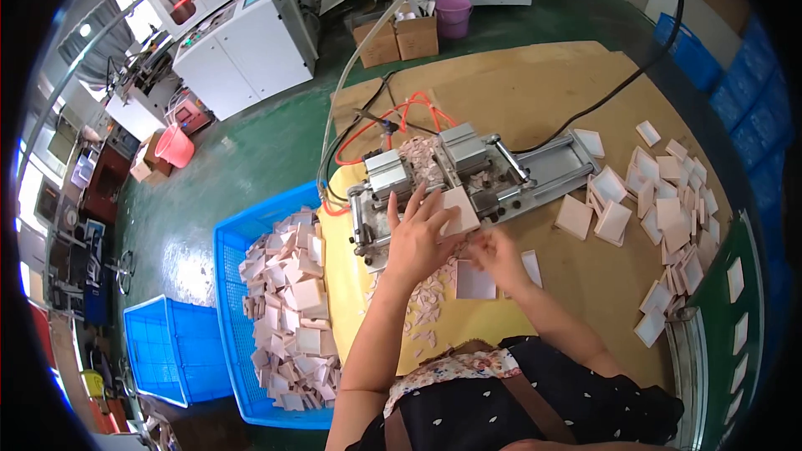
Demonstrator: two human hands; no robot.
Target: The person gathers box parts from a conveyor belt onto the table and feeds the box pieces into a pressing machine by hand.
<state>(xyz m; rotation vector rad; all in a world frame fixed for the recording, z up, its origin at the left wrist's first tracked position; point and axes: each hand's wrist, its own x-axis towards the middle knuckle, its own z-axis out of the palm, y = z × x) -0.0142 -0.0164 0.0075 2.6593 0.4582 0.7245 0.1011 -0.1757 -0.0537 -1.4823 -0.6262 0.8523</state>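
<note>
A small pale square box is tilted at the front of the metal machine. My left hand grips its left side, with the thumb below and the other fingers spread over the machine's edge. Just below the box's lower right corner is my right hand, its fingers curled and smeared by motion, so I cannot tell whether they hold anything. An open square tray-like piece lies under my hands, with another pale piece to the right. Pinkish scraps are scattered in front of the machine.
To the left, a blue crate holds a heap of pale pieces. More boxes are piled on the table's right side, beside a green conveyor belt carrying several pieces. Orange tubing and a black cable reach the machine.
</note>
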